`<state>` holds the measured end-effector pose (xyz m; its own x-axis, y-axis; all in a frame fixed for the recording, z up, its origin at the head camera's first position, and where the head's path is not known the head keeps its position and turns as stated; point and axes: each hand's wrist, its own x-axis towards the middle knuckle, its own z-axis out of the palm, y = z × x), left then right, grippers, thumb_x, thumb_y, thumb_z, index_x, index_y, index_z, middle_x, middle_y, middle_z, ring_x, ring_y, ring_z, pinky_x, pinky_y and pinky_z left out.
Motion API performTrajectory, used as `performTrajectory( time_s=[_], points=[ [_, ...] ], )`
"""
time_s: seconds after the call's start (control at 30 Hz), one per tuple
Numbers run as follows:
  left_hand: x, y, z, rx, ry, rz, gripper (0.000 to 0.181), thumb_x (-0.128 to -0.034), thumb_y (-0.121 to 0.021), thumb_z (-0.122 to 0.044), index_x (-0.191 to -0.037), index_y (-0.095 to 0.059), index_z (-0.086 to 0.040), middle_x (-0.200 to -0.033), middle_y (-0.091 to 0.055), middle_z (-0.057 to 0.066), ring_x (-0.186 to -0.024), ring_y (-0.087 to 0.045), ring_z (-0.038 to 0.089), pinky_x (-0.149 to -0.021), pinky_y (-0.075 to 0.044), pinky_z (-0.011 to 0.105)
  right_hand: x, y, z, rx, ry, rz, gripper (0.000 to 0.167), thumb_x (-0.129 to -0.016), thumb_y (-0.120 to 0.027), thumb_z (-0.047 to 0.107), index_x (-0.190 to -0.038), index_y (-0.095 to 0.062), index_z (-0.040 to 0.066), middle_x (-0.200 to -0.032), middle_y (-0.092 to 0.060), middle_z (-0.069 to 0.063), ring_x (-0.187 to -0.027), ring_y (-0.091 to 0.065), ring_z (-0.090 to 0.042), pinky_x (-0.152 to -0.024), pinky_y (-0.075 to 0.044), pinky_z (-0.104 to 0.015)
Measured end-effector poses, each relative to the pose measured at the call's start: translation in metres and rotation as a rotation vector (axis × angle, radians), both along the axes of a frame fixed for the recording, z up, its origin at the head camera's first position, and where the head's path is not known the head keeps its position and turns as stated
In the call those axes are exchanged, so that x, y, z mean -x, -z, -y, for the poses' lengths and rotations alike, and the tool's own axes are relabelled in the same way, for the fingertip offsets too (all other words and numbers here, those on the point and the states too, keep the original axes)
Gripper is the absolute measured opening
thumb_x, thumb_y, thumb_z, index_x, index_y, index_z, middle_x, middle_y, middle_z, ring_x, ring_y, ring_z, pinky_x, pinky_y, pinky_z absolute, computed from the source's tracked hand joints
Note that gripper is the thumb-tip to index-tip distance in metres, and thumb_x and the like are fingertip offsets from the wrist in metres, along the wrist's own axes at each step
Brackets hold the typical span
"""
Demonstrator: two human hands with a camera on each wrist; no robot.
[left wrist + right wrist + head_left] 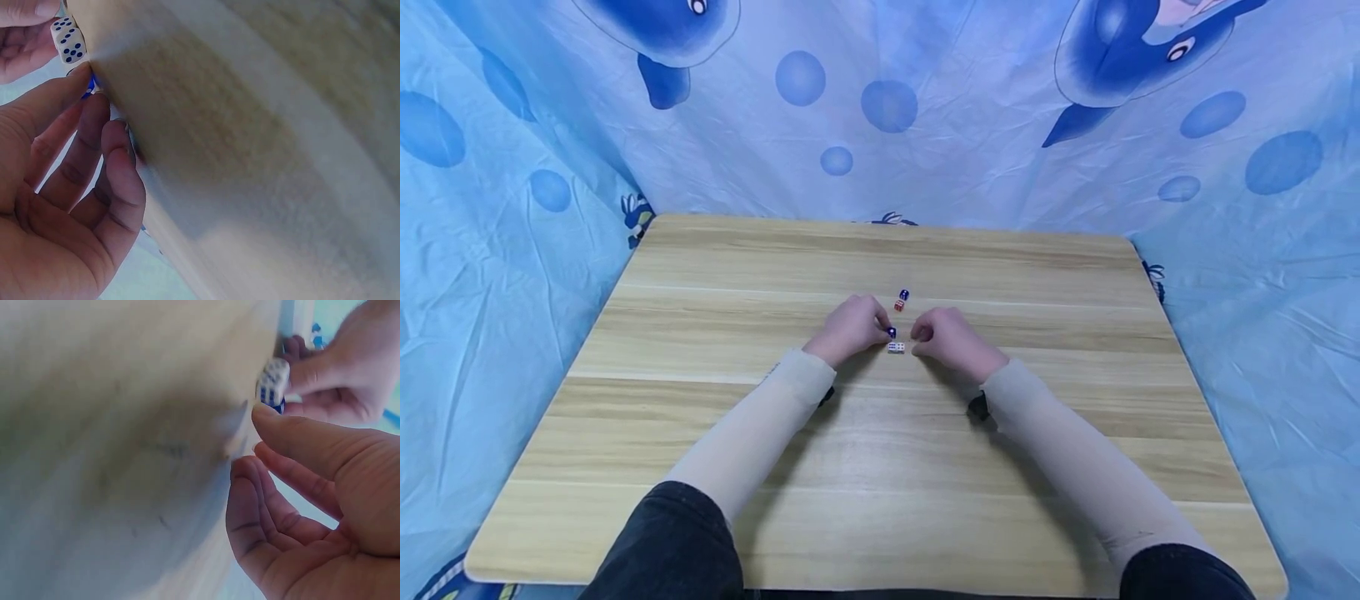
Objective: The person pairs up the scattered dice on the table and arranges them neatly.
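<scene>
Beside two adjoining white dice [896,347] with dark dots, my left hand [854,326] pinches a blue die [892,332] between thumb and finger. In the left wrist view the blue die [90,85] shows only partly behind the left hand's fingertips, close to the white dice [69,41]. Just right of the dice, my right hand [953,340] has bent fingers and a gap between thumb and forefinger, holding nothing. The right wrist view shows the right thumb tip near the white dice [272,383].
Farther back on the wooden table [880,500] lie a red die [898,306] and another blue die [904,294], close together. Blue patterned cloth [955,167] hangs behind the table and at both sides.
</scene>
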<state>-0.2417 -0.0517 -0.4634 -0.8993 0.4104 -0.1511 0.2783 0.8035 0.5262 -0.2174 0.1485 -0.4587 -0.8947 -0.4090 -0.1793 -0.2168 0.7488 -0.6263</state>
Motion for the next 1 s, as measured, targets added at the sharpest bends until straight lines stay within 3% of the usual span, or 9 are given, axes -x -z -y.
performTrajectory(
  time_s=[0.23,0.43,0.57,0.73,1.0],
  points=[
    [-0.001,-0.001,0.000,-0.009,-0.003,0.018,0.011,-0.0851,-0.085,-0.019,-0.094,-0.081,-0.013,-0.096,-0.074,-0.001,-0.097,-0.065,0.020,-0.092,-0.049,0.038,0.020,-0.007,-0.012,0.081,0.123,0.002,0.025,-0.091,-0.078,0.015,-0.110,-0.073,0.000,-0.088,-0.070,-0.007,-0.071,-0.067,-0.023,-0.065,-0.056,-0.035],
    [0.000,-0.001,0.001,-0.018,0.000,0.016,0.011,-0.0849,-0.085,-0.018,-0.093,-0.081,-0.013,-0.094,-0.074,-0.001,-0.095,-0.065,0.019,-0.091,-0.049,0.037,0.041,-0.005,-0.013,0.105,0.194,0.021,0.032,-0.093,-0.076,0.020,-0.118,-0.070,0.001,-0.094,-0.068,-0.008,-0.076,-0.066,-0.022,-0.065,-0.055,-0.034],
    [0.000,0.000,0.002,-0.020,0.001,0.009,0.011,-0.0846,-0.085,-0.019,-0.093,-0.081,-0.013,-0.093,-0.074,-0.002,-0.095,-0.065,0.019,-0.091,-0.049,0.036,0.053,0.000,-0.009,0.110,0.216,0.042,0.036,-0.092,-0.077,0.021,-0.123,-0.070,0.003,-0.104,-0.069,-0.011,-0.081,-0.067,-0.023,-0.069,-0.056,-0.035],
    [0.000,0.000,0.002,-0.027,0.005,-0.001,0.012,-0.0846,-0.085,-0.018,-0.094,-0.081,-0.013,-0.093,-0.074,-0.002,-0.095,-0.066,0.019,-0.091,-0.049,0.036,0.063,0.005,-0.003,0.068,0.226,0.021,0.034,-0.092,-0.077,0.024,-0.122,-0.073,0.007,-0.119,-0.068,-0.011,-0.100,-0.064,-0.023,-0.083,-0.054,-0.038],
    [-0.001,-0.001,0.001,-0.026,0.007,0.002,0.010,-0.0850,-0.085,-0.018,-0.093,-0.082,-0.013,-0.094,-0.074,-0.002,-0.096,-0.065,0.019,-0.092,-0.048,0.036,0.069,0.005,0.006,0.047,0.209,-0.002,0.029,-0.090,-0.080,0.021,-0.114,-0.076,0.007,-0.118,-0.069,-0.009,-0.105,-0.063,-0.025,-0.091,-0.051,-0.039]
  ],
)
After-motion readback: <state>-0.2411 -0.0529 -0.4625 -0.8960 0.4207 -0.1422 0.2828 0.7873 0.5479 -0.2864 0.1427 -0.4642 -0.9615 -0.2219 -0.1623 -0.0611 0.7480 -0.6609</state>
